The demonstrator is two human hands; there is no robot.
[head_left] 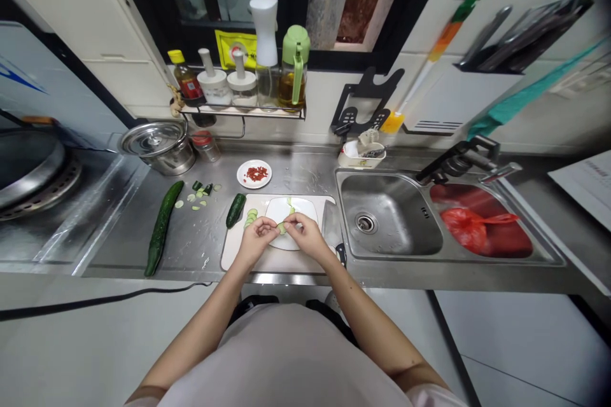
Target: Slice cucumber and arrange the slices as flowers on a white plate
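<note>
Between the fingertips of my left hand [259, 236] and my right hand [305, 234] is a thin cucumber slice [281, 228]; both hands pinch it over a white plate [309, 210]. A few pale green pieces [290, 203] lie on the plate's far side. The plate rests on a light cutting board [231, 255]. Left of it on the board are a short stack of cucumber slices [251, 215] and a cut length of cucumber [235, 210]. A kitchen knife [330, 219] lies along the board's right side, its black handle toward me.
A whole cucumber [163, 229] and scattered scraps [198, 194] lie on the steel counter at left. Behind the board stands a small plate of chopped red pepper [254, 174]. At right is a double sink [391, 216] holding a red bag [465, 229]; a condiment shelf [243, 111] hangs behind.
</note>
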